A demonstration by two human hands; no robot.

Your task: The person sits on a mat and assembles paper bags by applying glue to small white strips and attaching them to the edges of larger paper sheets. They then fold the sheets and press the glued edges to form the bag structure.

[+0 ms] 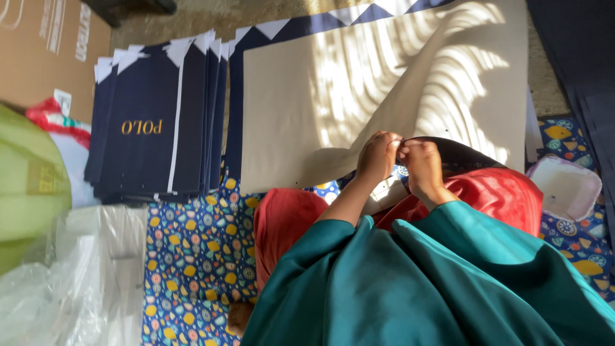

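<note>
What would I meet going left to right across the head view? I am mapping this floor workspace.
Green bag → clear plastic sheet → stack of navy folded bags → large beige sheet → left hand → right hand → white tray.

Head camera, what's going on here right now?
A person sits on a patterned mat with a large beige sheet across their lap. The left hand and right hand pinch the sheet's near edge together. A stack of navy folded bags lies to the left, and a white tray sits at the right.
</note>
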